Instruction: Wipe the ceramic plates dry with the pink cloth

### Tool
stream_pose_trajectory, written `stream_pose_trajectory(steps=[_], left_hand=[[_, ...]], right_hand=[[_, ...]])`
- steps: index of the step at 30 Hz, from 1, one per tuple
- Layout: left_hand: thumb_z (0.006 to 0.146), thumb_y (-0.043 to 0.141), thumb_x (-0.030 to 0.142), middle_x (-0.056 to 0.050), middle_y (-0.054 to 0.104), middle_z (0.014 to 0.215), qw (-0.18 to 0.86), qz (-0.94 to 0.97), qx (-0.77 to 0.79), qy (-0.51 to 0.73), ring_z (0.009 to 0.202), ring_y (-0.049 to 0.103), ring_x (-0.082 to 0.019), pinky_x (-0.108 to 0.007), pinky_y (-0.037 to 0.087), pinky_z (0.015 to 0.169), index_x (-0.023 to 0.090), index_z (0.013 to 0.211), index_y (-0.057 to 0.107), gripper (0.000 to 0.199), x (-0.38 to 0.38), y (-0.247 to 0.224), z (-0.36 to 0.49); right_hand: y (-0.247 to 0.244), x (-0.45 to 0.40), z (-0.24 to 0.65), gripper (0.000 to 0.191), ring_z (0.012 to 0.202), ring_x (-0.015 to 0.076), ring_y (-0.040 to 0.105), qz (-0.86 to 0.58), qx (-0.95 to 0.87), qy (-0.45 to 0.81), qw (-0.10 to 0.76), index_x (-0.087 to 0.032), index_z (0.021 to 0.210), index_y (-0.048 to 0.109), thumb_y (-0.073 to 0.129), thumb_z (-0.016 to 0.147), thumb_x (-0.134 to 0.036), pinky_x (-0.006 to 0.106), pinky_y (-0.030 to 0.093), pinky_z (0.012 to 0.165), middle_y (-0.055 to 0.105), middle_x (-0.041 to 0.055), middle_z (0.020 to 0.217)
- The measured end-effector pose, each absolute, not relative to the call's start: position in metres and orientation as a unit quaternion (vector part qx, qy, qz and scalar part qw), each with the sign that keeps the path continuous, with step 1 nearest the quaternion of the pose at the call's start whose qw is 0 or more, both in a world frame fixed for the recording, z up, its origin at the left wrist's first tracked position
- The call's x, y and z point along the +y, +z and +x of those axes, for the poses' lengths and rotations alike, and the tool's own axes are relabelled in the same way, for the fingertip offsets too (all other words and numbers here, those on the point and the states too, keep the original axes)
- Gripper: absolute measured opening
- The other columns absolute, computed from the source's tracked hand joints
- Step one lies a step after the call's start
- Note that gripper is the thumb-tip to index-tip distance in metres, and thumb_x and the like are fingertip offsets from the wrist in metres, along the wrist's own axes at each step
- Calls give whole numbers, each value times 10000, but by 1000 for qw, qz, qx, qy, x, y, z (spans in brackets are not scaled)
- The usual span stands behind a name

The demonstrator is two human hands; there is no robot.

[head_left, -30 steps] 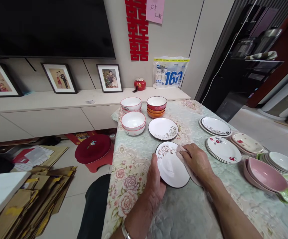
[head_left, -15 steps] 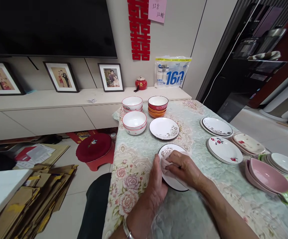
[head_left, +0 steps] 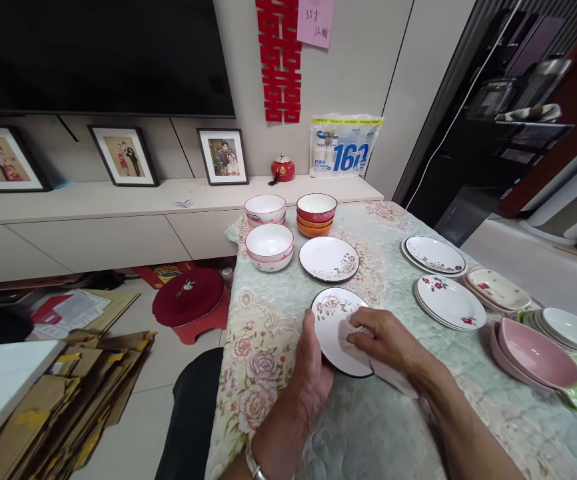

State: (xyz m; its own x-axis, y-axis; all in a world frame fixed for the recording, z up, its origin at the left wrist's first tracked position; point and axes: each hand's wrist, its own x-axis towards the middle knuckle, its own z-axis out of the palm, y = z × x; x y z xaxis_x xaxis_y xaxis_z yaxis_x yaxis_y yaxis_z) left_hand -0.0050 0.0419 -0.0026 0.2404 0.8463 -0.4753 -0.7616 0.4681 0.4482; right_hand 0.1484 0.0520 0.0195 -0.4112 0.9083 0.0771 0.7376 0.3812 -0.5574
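A white plate with a dark rim and a brown floral pattern (head_left: 336, 333) is tilted above the near part of the table. My left hand (head_left: 313, 363) grips its left edge, thumb on the rim and the other fingers hidden beneath. Bunched in my right hand (head_left: 386, 340) is a pale cloth (head_left: 393, 377), pressed on the plate's right side and hanging over its edge. Just beyond lies a similar patterned plate (head_left: 328, 259) on the flowered tablecloth.
White bowls (head_left: 270, 243) and a red bowl on orange ones (head_left: 316, 208) stand at the back. Along the right are stacked plates (head_left: 451, 300), pink bowls (head_left: 538, 353) and white bowls (head_left: 573, 327). A red stool (head_left: 188, 297) is left of the table (head_left: 258, 333).
My right hand and the cloth have moved right across the plate, uncovering its brown pattern and middle. The held plate has shifted slightly left; my left hand keeps its hold.
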Motion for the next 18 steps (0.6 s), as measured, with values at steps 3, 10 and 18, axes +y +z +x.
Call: stream_pose_trajectory(steps=[3,10,18], left_hand=[[879,472,529,-132,722,1089,787,64,346,506,1069,640,-282,-377,491,926,119,1154,645,523,41,-1,-4],[861,501,544,-122,729,1079,781,73,361,505,1061,648,-277,-379,498,915,150,1169,645,521,38,1,-2],[874,478,542,-126,716,1113,780,69,356,510,1087,633,-282,-376,491,935,126,1179,638,540,40,-2,-5]], right_hand=[[18,50,136,132,784,147,567,-472,-818,238,228,-207,784,574,529,897,-260,247,401,701,626,5,833],[2,62,151,142,736,163,546,-601,-759,94,232,-201,779,563,477,884,-243,276,381,668,594,26,807],[17,50,137,128,710,137,549,-472,-819,234,225,-208,728,551,538,854,-221,244,385,644,597,-17,751]])
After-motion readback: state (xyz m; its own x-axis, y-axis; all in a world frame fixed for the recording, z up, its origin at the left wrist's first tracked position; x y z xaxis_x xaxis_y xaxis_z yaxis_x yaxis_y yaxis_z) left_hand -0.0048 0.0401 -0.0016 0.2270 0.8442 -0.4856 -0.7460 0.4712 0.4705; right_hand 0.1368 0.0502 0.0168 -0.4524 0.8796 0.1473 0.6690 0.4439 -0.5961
